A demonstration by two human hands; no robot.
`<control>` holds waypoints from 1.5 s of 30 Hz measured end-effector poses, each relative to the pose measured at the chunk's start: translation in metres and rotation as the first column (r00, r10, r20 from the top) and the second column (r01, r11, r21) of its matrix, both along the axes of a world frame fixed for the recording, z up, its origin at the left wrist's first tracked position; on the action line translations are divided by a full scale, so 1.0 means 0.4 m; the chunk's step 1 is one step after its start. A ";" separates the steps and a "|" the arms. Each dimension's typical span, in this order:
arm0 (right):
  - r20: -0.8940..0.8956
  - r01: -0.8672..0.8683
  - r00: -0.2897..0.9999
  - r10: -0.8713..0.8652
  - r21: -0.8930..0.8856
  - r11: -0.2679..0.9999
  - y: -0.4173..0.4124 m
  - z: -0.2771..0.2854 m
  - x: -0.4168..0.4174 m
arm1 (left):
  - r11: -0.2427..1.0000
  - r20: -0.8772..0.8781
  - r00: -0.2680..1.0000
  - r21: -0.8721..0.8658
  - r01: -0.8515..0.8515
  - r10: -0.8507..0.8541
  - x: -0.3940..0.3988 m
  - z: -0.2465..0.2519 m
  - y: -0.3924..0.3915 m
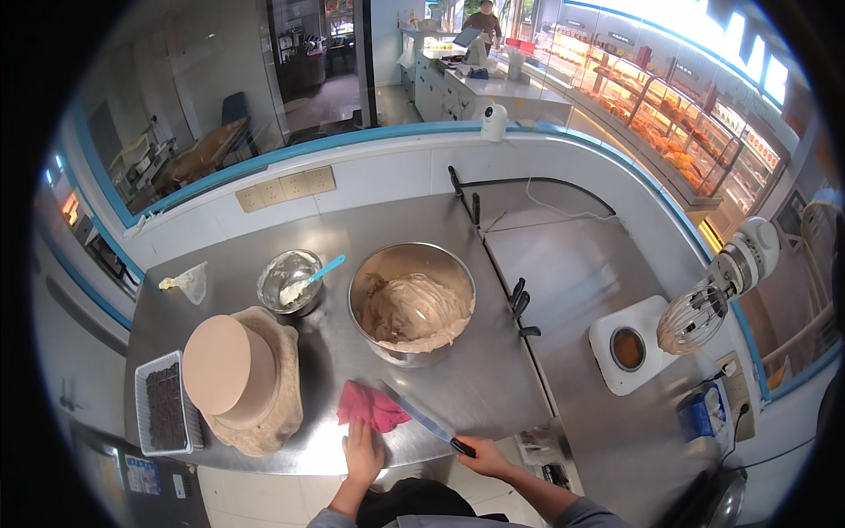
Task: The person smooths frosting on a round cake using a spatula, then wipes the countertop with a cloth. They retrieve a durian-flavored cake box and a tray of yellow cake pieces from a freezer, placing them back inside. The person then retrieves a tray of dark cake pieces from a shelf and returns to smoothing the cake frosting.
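Observation:
My right hand (485, 455) grips the black handle of a long-bladed knife (426, 420), whose blade slants up and left over the steel table. The fingers of my left hand (363, 452) lie flat on the near edge of a crumpled pink cloth (373, 406); whether they grip it is unclear. The far end of the blade is at the cloth. Beyond it stands a large steel bowl (412, 251) with pale brown cream (419, 303) inside and over its near rim. To the left, a tall round cake (228, 366) coated in smooth pale brown sits on a cream-smeared, beige base (287, 389).
A smaller steel bowl (267, 290) holds white cream and a blue spatula (327, 267). A plastic tray (142, 422) of dark pieces stands left, near a piping bag (195, 284). Black-handled knives (519, 300) line the table gap. A stand mixer (743, 257) is right. A person (485, 26) stands beyond the glass.

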State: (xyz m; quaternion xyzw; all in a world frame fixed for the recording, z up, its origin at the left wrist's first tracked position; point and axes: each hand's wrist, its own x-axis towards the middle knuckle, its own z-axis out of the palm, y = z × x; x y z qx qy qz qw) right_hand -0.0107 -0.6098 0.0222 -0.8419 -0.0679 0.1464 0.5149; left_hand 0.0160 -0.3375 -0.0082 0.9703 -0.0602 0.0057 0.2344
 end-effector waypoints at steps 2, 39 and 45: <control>0.013 0.003 1.000 -0.003 0.001 1.000 0.003 -0.003 -0.002 | 1.000 -0.024 1.000 0.017 -0.004 0.005 0.000 0.008 -0.003; 0.283 0.305 0.928 -0.243 -0.201 0.931 0.013 -0.058 0.112 | 0.899 0.245 0.967 -0.406 0.161 -0.063 -0.017 0.080 -0.017; 0.409 0.302 0.878 -0.248 -0.071 0.951 0.080 0.013 0.084 | 0.872 0.087 0.986 -0.461 0.167 -0.143 -0.100 0.046 0.026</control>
